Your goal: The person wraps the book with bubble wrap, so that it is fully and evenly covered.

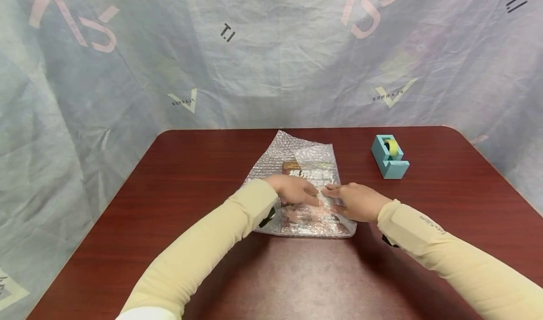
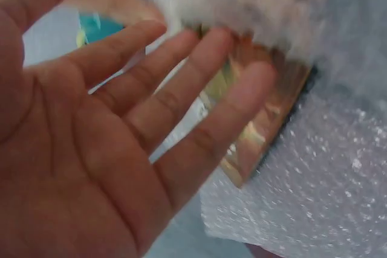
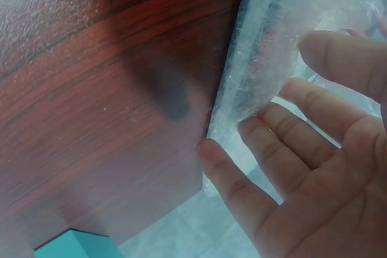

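Note:
A book (image 1: 292, 169) with a brown cover lies on the table beneath bubble wrap (image 1: 271, 157), which is folded over it. My left hand (image 1: 297, 190) is over the middle of the wrapped book. In the left wrist view its fingers (image 2: 199, 131) are extended, with the tips at the folded wrap and the book (image 2: 266, 107) showing beyond them. From the right, my right hand (image 1: 358, 201) reaches over the wrap's right side. Its fingers (image 3: 296, 140) are spread and gently bent, tips against the wrap (image 3: 257, 70) near its edge. The two hands' fingertips are close together.
A light-blue tape dispenser (image 1: 394, 167) with a yellow roll (image 1: 391, 147) stands to the right of the book. The dark red wooden table (image 1: 191, 169) has a printed grey cloth (image 1: 263, 75) hanging behind it.

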Available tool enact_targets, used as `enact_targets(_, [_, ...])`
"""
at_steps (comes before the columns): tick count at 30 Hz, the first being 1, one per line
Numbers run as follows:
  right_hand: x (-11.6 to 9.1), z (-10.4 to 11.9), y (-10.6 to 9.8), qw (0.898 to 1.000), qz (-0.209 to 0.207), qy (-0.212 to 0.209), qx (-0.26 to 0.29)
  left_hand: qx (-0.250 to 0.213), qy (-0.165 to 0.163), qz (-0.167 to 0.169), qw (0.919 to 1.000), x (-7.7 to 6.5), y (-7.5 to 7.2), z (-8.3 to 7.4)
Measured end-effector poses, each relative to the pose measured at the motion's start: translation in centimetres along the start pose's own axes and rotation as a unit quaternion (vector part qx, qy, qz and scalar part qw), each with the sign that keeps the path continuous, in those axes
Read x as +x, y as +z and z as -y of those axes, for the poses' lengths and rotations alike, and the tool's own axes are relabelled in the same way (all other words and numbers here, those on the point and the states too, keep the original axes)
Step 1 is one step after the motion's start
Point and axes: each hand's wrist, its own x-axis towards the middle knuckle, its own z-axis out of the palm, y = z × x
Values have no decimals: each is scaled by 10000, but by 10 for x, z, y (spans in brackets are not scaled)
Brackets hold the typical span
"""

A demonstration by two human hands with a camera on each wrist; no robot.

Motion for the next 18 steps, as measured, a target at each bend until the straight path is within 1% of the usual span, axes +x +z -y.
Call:
enact_targets(2, [0,1,1,10000,-4,24,-54,-296,-178,-374,9987,3,-7,8])
enact_targets(3, [1,1,1,10000,-9,25,-70,-403,-330,-674,9964,5,-10,12])
enact_targets(4, [1,1,2,9999,-32,6,-101,-411,-471,-1014,9929,8,-12,16])
enact_targets(5, [1,1,2,9999,-51,5,-98,-361,-631,-1347,9882,10,-14,21])
enact_targets(7, [2,2,3,10000,-83,23,-44,-355,-1023,-1987,9741,16,-16,30])
enact_targets(9, [1,3,4,9999,-94,54,28,-531,-1386,-2421,9588,22,-18,41])
enact_targets(10, [1,3,4,9999,-107,62,39,-623,-1557,-2552,9522,25,-19,45])
enact_targets(12, [1,3,5,9999,-111,78,92,-735,-1837,-2687,9427,29,-22,54])
enact_targets(14, [1,4,5,9999,-99,93,93,-808,-2031,-2711,9374,32,-25,62])
enact_targets(18, [0,4,4,9998,-89,135,77,-1137,-2287,-2601,9312,38,-30,74])
